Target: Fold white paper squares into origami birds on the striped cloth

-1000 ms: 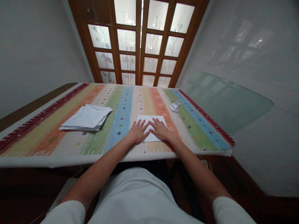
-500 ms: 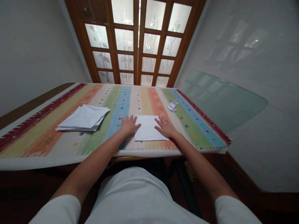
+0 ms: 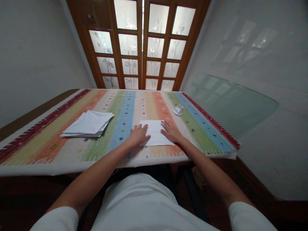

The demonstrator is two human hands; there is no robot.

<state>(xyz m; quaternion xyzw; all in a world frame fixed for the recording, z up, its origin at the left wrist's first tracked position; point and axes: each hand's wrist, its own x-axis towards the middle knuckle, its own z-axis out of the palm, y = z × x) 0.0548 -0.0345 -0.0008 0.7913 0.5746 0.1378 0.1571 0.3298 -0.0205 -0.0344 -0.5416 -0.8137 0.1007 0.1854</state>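
Note:
A square sheet of white paper [image 3: 156, 134] lies flat on the striped tablecloth in front of me. My left hand [image 3: 139, 134] rests on its left edge, fingers spread and pointing away from me. On the right edge lies my right hand [image 3: 170, 131], palm down with its fingers apart. Neither hand grips the sheet; both touch it from above. Beyond my right hand stands a small folded white paper figure [image 3: 178, 110].
A loose stack of white paper sheets [image 3: 88, 124] sits on the left of the striped tablecloth [image 3: 125, 128]. Wooden doors with glass panes [image 3: 144, 48] rise behind the table. A glass panel [image 3: 231, 102] is by the right wall.
My left hand has slid right and slightly toward me, further onto the sheet. The right hand stays at nearly the same place on the paper. The camera view has shifted a little.

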